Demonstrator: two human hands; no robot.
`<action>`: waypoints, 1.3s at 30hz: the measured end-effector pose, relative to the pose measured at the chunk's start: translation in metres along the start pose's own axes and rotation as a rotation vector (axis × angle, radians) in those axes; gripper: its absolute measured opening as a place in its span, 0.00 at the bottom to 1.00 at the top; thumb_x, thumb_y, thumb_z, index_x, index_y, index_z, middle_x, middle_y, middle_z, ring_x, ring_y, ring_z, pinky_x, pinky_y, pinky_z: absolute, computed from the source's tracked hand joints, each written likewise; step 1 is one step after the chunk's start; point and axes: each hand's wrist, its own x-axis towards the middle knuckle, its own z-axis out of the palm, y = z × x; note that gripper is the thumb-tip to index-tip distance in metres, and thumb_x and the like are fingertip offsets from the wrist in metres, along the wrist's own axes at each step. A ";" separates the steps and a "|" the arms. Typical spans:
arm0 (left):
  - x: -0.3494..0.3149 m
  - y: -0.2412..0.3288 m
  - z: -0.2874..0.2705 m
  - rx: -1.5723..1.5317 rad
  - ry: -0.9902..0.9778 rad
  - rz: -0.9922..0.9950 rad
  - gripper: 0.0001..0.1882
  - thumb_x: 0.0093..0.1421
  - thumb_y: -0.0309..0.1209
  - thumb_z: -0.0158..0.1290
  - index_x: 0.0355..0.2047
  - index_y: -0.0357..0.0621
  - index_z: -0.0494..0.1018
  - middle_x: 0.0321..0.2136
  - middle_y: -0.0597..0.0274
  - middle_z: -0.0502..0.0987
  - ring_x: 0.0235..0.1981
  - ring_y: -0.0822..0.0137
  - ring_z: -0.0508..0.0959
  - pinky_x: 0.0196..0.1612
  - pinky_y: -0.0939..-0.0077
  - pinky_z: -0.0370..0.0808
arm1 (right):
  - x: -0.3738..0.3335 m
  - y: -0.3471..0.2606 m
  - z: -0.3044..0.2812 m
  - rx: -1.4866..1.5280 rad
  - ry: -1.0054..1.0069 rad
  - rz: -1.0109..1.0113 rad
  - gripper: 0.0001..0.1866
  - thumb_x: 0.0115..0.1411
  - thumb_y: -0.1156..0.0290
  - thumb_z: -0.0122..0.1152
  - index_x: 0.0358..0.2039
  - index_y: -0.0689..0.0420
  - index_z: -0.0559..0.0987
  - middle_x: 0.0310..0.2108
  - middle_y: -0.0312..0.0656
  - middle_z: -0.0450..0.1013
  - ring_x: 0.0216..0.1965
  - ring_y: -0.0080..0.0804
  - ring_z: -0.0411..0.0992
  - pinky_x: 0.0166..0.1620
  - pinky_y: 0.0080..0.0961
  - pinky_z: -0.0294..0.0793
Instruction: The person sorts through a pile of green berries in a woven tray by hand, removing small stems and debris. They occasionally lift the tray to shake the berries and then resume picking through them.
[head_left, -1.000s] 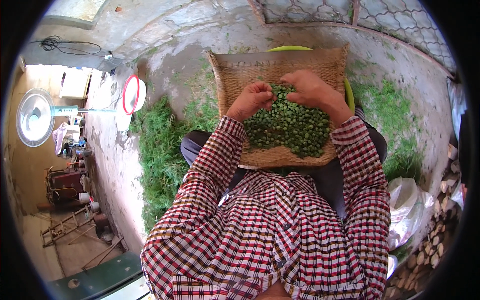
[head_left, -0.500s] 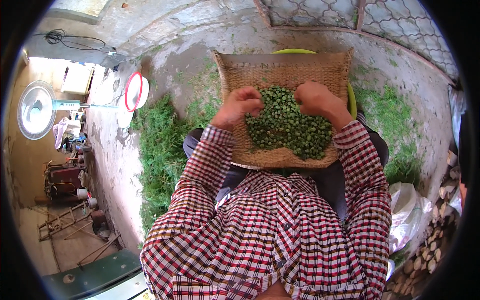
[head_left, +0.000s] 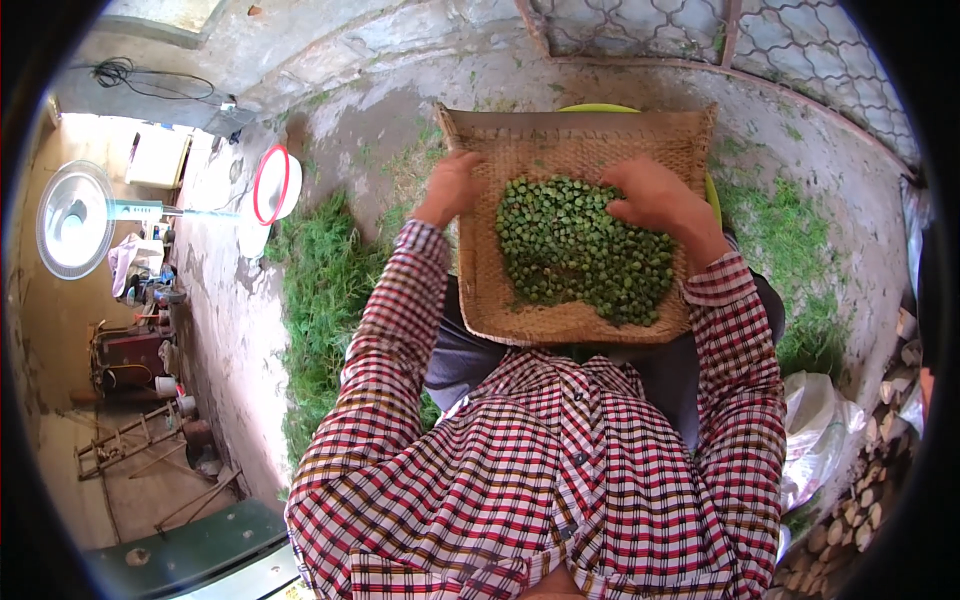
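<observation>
A woven winnowing basket [head_left: 570, 152] lies across my lap, its flat side toward me. Small round green pods [head_left: 585, 240] are heaped in its middle and right part. Above the basket's left rim is my left hand [head_left: 452, 188], its fingers smeared by motion; whether anything is in them I cannot tell. My right hand [head_left: 655, 198] hovers at the upper right of the pods, fingers bent and thumb apart from them. I make out nothing held in it.
A yellow-green round rim [head_left: 714, 200] shows behind the basket. Cut feathery greens [head_left: 330, 290] lie on the left, with more greens [head_left: 780, 240] on the right. A clear plastic bag [head_left: 815, 425] and stacked firewood [head_left: 850, 520] are at lower right. A fan [head_left: 76, 220] stands far left.
My left hand has moved left from over the pods to the basket's rim. My right hand has shifted slightly right, its thumb now apart from the fingers. The view has shifted a little.
</observation>
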 end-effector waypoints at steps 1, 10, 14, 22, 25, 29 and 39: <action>0.010 0.012 0.007 -0.084 -0.030 0.033 0.21 0.51 0.35 0.52 0.46 0.43 0.70 0.48 0.47 0.67 0.48 0.52 0.68 0.51 0.63 0.66 | 0.000 -0.001 -0.001 -0.002 0.003 0.002 0.15 0.45 0.68 0.58 0.33 0.62 0.74 0.32 0.54 0.71 0.37 0.51 0.69 0.40 0.41 0.69; 0.080 0.022 0.082 -0.040 -0.133 0.035 0.18 0.49 0.31 0.51 0.42 0.41 0.73 0.39 0.46 0.73 0.39 0.50 0.73 0.43 0.60 0.70 | -0.015 -0.009 -0.013 -0.036 0.040 0.102 0.15 0.47 0.68 0.58 0.35 0.61 0.71 0.28 0.53 0.69 0.34 0.51 0.68 0.38 0.42 0.67; 0.085 0.023 0.093 -0.038 -0.060 0.045 0.14 0.49 0.32 0.51 0.38 0.46 0.73 0.38 0.51 0.70 0.40 0.52 0.71 0.43 0.61 0.69 | -0.022 -0.006 -0.010 -0.034 0.133 0.116 0.12 0.47 0.69 0.59 0.31 0.60 0.71 0.27 0.51 0.69 0.34 0.50 0.68 0.38 0.42 0.68; 0.089 0.025 0.100 0.013 -0.073 0.043 0.10 0.50 0.31 0.51 0.33 0.46 0.74 0.37 0.55 0.72 0.38 0.54 0.73 0.41 0.63 0.70 | -0.018 -0.013 -0.008 -0.027 0.098 0.123 0.12 0.46 0.70 0.60 0.30 0.60 0.69 0.27 0.50 0.68 0.33 0.49 0.68 0.37 0.41 0.67; 0.091 0.028 0.103 0.038 -0.055 0.046 0.08 0.51 0.30 0.50 0.32 0.43 0.72 0.36 0.54 0.72 0.37 0.54 0.73 0.39 0.62 0.70 | -0.020 -0.016 -0.009 -0.029 0.096 0.126 0.12 0.46 0.70 0.60 0.29 0.60 0.68 0.26 0.49 0.68 0.32 0.49 0.68 0.36 0.41 0.67; 0.101 0.021 0.101 -0.078 0.010 -0.081 0.07 0.53 0.30 0.48 0.31 0.39 0.69 0.35 0.51 0.72 0.37 0.53 0.72 0.39 0.62 0.70 | -0.018 -0.016 -0.010 -0.034 0.093 0.129 0.11 0.46 0.70 0.59 0.28 0.61 0.70 0.26 0.49 0.68 0.33 0.48 0.68 0.36 0.41 0.68; 0.113 0.037 0.101 -0.085 0.011 0.073 0.10 0.50 0.28 0.49 0.33 0.41 0.73 0.33 0.48 0.72 0.38 0.49 0.71 0.41 0.60 0.69 | -0.022 -0.016 -0.010 -0.025 0.104 0.189 0.09 0.46 0.71 0.59 0.26 0.61 0.71 0.27 0.50 0.69 0.33 0.47 0.70 0.37 0.39 0.69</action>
